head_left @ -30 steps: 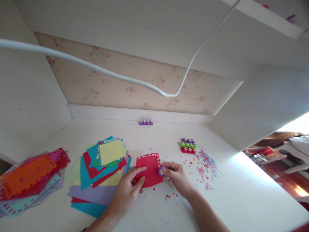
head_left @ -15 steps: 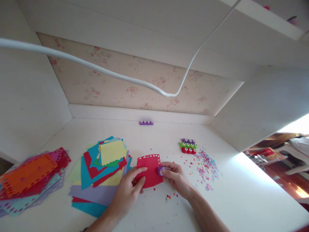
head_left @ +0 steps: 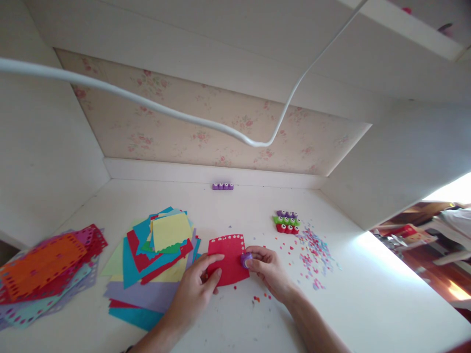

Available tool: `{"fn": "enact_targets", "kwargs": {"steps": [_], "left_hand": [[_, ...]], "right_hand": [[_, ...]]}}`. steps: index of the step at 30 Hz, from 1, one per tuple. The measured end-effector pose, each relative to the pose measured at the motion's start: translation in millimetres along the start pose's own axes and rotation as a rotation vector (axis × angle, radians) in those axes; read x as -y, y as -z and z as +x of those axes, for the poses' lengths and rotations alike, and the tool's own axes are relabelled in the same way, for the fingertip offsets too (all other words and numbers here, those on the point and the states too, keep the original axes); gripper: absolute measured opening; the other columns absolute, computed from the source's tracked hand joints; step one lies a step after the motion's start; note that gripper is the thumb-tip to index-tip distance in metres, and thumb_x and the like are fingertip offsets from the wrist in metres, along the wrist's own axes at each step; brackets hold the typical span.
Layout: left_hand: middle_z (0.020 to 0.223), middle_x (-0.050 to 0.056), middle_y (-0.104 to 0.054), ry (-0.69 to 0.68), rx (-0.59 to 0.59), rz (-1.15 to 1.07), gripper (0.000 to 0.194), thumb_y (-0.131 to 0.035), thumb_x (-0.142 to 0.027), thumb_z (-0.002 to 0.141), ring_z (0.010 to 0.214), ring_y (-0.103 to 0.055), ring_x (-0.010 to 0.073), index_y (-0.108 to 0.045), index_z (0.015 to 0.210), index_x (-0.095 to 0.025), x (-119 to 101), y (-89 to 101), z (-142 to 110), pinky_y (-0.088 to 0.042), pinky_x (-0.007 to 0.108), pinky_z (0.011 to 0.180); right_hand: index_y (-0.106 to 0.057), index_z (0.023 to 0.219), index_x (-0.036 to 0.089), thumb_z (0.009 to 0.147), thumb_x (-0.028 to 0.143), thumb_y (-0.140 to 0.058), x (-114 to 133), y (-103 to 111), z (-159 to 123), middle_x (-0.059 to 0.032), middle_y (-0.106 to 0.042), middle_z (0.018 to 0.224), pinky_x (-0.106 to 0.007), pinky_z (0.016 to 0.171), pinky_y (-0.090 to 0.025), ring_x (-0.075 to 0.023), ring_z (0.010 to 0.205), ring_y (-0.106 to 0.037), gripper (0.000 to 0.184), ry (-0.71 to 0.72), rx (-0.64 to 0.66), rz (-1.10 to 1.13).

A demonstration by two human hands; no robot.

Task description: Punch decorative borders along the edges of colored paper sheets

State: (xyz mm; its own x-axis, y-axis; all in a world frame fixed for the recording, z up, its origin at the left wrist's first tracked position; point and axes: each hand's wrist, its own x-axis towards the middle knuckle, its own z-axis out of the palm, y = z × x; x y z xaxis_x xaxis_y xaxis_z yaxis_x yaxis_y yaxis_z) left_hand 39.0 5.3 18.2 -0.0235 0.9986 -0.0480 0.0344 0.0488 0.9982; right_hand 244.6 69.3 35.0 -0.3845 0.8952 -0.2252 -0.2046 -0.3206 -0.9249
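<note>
A red sheet of paper lies in front of me, with small shapes punched along its far edge and the top of its right edge. My left hand grips the sheet by its left side, thumb and fingers pinched on it. At the right edge of the paper sits a small purple craft punch. My right hand is closed around this punch, thumb on its near side. The punch's slot and the paper edge inside it are hidden.
Left of the sheet is a pile of coloured paper; farther left lie punched sheets. Several purple punches line the back. Rows of purple, green and red punches stand at right, beside scattered confetti. A white cable hangs across.
The hands, red sheet and purple punch stay almost in place. The punch tilts slightly in my right hand at the paper's right edge.
</note>
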Motion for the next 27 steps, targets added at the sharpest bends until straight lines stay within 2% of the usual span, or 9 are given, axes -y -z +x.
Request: {"fn": "enact_targets", "kwargs": {"steps": [12,27], "left_hand": [[0.112,0.007,-0.060,-0.034,0.028,0.002,0.032,-0.057,-0.041,0.089,0.063,-0.060,0.0104,-0.061,0.115,-0.022,5.8,1.4,0.4,-0.052,0.023,0.053],[0.112,0.007,-0.061,-0.029,0.024,-0.004,0.033,-0.058,-0.041,0.088,0.064,-0.061,0.0114,-0.062,0.115,-0.022,5.2,0.4,1.0,-0.052,0.024,0.053]], "right_hand": [[-0.076,0.085,0.019,0.067,0.025,-0.082,-2.1,1.5,-0.3,-0.0014,-0.074,0.077,-0.021,0.062,-0.046,-0.0104,0.064,-0.062,0.020,0.059,0.000,-0.085],[-0.076,0.081,0.018,0.067,0.024,-0.082,-1.0,1.0,-0.4,-0.0013,-0.074,0.074,-0.020,0.061,-0.046,-0.0102,0.063,-0.062,0.017,0.065,0.002,-0.096]]}}
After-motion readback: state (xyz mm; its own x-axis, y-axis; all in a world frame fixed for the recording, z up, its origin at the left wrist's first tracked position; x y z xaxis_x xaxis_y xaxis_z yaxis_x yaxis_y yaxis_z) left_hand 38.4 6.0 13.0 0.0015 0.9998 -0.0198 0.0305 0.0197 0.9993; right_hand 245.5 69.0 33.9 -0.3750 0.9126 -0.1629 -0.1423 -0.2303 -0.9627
